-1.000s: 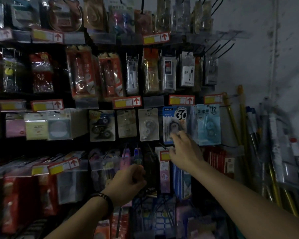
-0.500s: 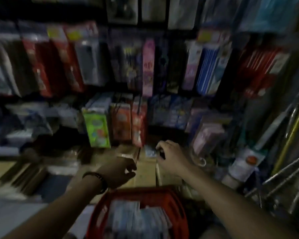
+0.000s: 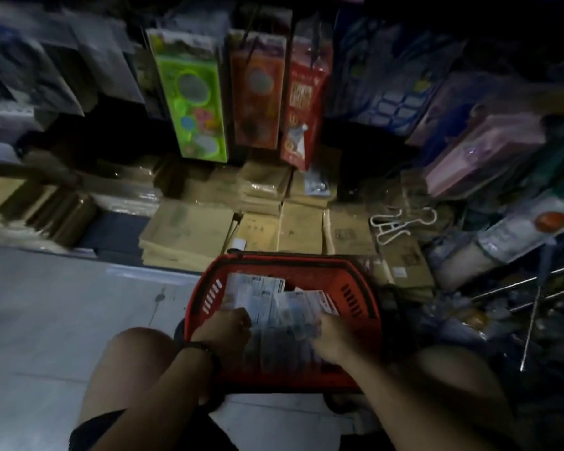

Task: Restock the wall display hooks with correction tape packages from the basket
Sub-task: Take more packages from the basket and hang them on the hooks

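Note:
A red plastic basket (image 3: pixel 360 297) stands on the floor between my knees. Inside it lie several correction tape packages (image 3: pixel 267 296), flat white and clear packs in a loose pile. My left hand (image 3: pixel 227 328), with a dark band on the wrist, rests on the left side of the pile with its fingers curled; whether it grips a pack is unclear. From the right, my right hand (image 3: pixel 331 336) has its fingers closed around the edge of a clear pack in the pile. The upper wall hooks with correction tape are out of view.
Green (image 3: pixel 191 99), orange (image 3: pixel 256 92) and red (image 3: pixel 303 109) hanging packs fill the low rack ahead. Stacks of brown envelopes (image 3: pixel 189 229) lie on the bottom shelf behind the basket. White hangers (image 3: pixel 401 222) and metal rods (image 3: pixel 531 320) lie at right. Pale floor tiles (image 3: pixel 62 314) are at left.
The view has dropped from the wall display to the floor. Both hands came down from the hooks and moved into the red basket onto the packages.

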The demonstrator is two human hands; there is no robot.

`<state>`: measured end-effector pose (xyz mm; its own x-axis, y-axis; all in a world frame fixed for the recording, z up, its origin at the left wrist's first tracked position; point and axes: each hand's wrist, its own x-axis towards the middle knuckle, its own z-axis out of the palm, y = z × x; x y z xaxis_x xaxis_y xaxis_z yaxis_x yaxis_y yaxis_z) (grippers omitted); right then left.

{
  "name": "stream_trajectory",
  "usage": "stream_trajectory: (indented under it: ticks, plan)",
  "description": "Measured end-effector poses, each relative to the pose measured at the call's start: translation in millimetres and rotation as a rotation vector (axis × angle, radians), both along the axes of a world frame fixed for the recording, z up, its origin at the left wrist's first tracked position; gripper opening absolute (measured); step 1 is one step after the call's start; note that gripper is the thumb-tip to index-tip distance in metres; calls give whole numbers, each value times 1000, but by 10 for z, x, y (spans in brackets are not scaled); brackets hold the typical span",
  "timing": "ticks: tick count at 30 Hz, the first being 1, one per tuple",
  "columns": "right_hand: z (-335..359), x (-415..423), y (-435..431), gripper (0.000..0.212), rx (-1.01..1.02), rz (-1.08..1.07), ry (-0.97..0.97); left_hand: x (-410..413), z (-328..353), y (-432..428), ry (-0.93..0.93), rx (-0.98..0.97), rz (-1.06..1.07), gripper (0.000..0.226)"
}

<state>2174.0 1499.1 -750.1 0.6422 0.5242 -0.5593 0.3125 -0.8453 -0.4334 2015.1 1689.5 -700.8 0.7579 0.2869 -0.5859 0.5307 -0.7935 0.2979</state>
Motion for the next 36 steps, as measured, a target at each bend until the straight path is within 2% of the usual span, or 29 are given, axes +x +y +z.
stream_trajectory:
  ticks: [4, 6, 8, 11, 16, 18, 19, 20, 22, 23, 25, 27, 30, 32, 36]
  plan:
    - [-497, -56, 40, 18, 90, -293, 183, 85, -224, -125, 150, -75, -41, 41]
    - [-781, -30, 94, 23, 155, -565, 300, 180, -239, -100, 172, -78, -18, 41]
    - [-1008, 20, 169, 31, 242, -898, 495, 261, -203, -51, 192, -106, 55, 40]
    - [-1071, 126, 305, 11, 288, -1173, 674, 346, -202, 59, 178, -163, 137, 37]
    - [-1359, 307, 471, 10, 320, -1270, 719, 439, -236, 178, 127, -212, 211, 29]
    - [-1536, 335, 528, 26, 357, -1294, 718, 456, -260, 180, 117, -200, 214, 30]
    - [-2036, 416, 447, 34, 340, -1285, 706, 467, -271, 164, 123, -201, 207, 31]
    - [-2530, 488, 368, 47, 322, -1303, 697, 476, -280, 146, 129, -206, 198, 32]
    - [-3049, 631, 287, 87, 223, -1353, 621, 483, -302, 129, 136, -226, 189, 32]
    - [-3081, 642, 298, 92, 277, -1435, 670, 485, -305, 134, 137, -236, 188, 32]
    - [-2929, 620, 360, 71, 390, -1512, 688, 478, -310, 162, 123, -238, 194, 31]
    - [-2019, 515, 557, 61, 435, -1477, 690, 471, -320, 178, 117, -246, 202, 30]
    - [-1585, 479, 662, 35, 504, -1475, 706, 477, -332, 160, 140, -255, 156, 32]
    - [-1469, 485, 710, 35, 505, -1486, 695, 484, -353, 151, 136, -261, 149, 33]
    - [-1464, 468, 700, 49, 544, -1560, 631, 482, -387, 147, 113, -259, 154, 32]
